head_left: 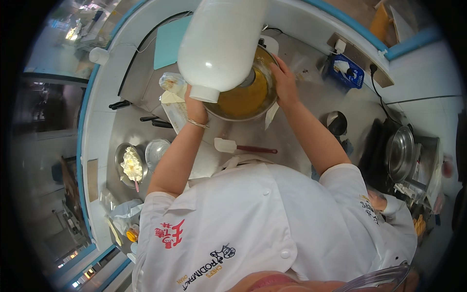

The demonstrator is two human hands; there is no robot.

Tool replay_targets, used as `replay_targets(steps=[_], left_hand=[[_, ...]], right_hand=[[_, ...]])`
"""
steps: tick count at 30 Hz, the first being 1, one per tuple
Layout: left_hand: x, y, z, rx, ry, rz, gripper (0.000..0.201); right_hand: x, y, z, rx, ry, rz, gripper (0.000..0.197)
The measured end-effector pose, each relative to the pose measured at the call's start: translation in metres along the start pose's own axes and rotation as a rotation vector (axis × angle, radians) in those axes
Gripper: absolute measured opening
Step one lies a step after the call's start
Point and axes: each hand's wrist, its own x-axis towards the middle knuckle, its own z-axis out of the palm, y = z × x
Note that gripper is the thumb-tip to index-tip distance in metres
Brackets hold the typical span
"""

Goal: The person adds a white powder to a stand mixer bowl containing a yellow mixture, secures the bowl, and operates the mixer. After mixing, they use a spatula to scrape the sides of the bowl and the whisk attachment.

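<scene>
A white stand mixer point(219, 48) hangs over a round steel mixing bowl point(273, 93). Inside the bowl lies a smooth yellow-orange mixture point(245, 101), and part of the mixer's attachment shows above it. My left hand point(195, 106) is against the bowl's left side, its fingers mostly hidden by the mixer head. On the opposite side my right hand point(285, 82) curves round the bowl's wall, thumb near the rim. Both hands hold the bowl between them. Nearer my body, a spatula point(245, 146) with a white blade and red handle rests on the steel counter.
At left stand a metal bowl of pale creamy stuff point(131, 165) and a clear round container point(156, 153). Black-handled tools point(158, 121) lie by a paper-like sheet. To the right are a dark round pan point(335, 122), a blue basket point(346, 72) and steel bowls point(400, 153).
</scene>
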Motion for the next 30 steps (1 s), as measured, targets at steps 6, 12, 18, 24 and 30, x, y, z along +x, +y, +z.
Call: replay_targets(steps=[6,12,18,24,30], left_hand=[[-0.005,0.004,0.003,0.061,0.006,0.058,0.038],[-0.004,0.011,0.005,0.012,0.045,-0.016,0.038],[-0.007,0.014,0.006,-0.012,0.049,-0.041,0.037],[0.008,0.015,-0.007,0.189,-0.047,0.088,0.035],[0.022,0.003,-0.016,0.188,-0.019,0.054,0.036]], right_hand=[[0.002,0.005,-0.004,-0.018,-0.035,-0.022,0.038],[0.005,0.011,-0.002,-0.031,-0.052,-0.043,0.038],[0.005,0.011,0.000,-0.033,-0.016,-0.018,0.039],[0.025,0.023,0.007,-0.161,0.008,-0.060,0.039],[0.045,0.022,0.009,-0.248,0.072,-0.046,0.038]])
